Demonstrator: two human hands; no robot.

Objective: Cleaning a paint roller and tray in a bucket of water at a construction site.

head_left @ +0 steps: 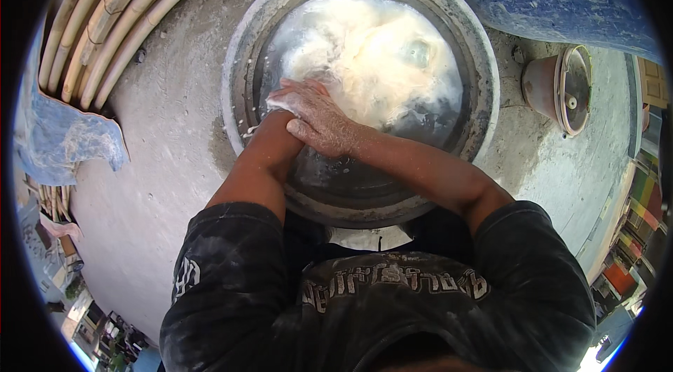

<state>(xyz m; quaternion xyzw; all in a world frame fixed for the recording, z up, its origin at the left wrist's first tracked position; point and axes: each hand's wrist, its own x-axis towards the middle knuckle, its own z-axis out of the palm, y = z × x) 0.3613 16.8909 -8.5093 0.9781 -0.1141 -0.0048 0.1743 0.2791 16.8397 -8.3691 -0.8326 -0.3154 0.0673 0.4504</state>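
step: you press white pulp (371, 56) in basin (484, 63), crossed hands.
right hand (319, 119): flat, open, holds nothing.
left hand (275, 104): covered, grip unclear.
next: likely firm, even pushing.

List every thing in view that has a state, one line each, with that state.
Basin: upright on the concrete, holding cloudy water and a white mass.
White mass: wet, soaking, partly above the water.
Right hand: flat, palm down, laid over the left wrist.
Left hand: hidden under the right hand; open or shut cannot be told.
Clay pot: tipped on its side, mouth facing right.
Bamboo poles: lying bundled together.
Blue tarp: crumpled.
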